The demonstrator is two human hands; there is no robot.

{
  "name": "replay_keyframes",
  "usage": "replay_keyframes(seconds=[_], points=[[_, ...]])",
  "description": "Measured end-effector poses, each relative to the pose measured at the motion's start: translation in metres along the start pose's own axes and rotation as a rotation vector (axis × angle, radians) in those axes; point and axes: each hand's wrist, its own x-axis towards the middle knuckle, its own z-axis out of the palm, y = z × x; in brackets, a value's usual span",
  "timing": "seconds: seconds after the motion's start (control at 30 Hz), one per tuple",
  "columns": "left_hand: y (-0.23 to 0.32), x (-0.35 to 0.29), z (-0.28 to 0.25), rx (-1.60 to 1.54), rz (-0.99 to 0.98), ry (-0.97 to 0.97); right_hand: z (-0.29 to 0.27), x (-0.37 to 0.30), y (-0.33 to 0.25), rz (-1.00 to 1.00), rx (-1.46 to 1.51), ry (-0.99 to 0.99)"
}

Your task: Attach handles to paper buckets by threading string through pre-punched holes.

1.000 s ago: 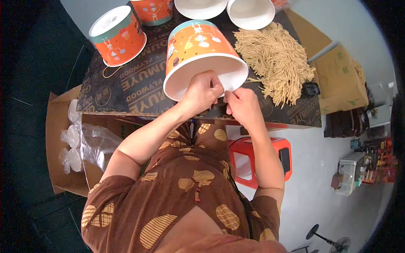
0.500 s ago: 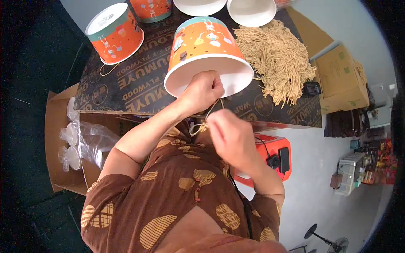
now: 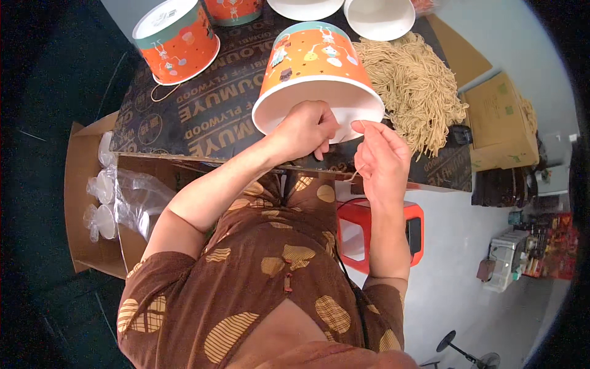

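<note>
A dark, printed table point(image 3: 215, 126) spans the far side. Near its middle, an orange paper tub point(image 3: 316, 56) tilts, its white mouth facing the person. Right of it lies a heap of tan yarn point(image 3: 425, 92). The left hand point(image 3: 301, 130) has its fingers curled closely over the tub's near rim; the right hand point(image 3: 385, 158), just right, pinches a thin cord point(image 3: 353, 178).

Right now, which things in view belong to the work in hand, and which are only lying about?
In the work:
bucket, tilted
left hand, at its mouth
right hand, pinching cord
probably the strand pile

Apparently just lying about:
red stool
carton at right
fan
</note>
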Motion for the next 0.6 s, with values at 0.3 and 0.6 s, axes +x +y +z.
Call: replay_keyframes(seconds=[0.3,0.6], points=[[-0.009,0.002,-0.005,-0.237,0.056,-0.066,-0.006,-0.032,0.008,-0.235,-0.777,-0.295],[-0.003,-0.001,-0.002,-0.115,0.078,-0.055,0.006,-0.036,0.020,-0.647,-1.036,-0.467]])
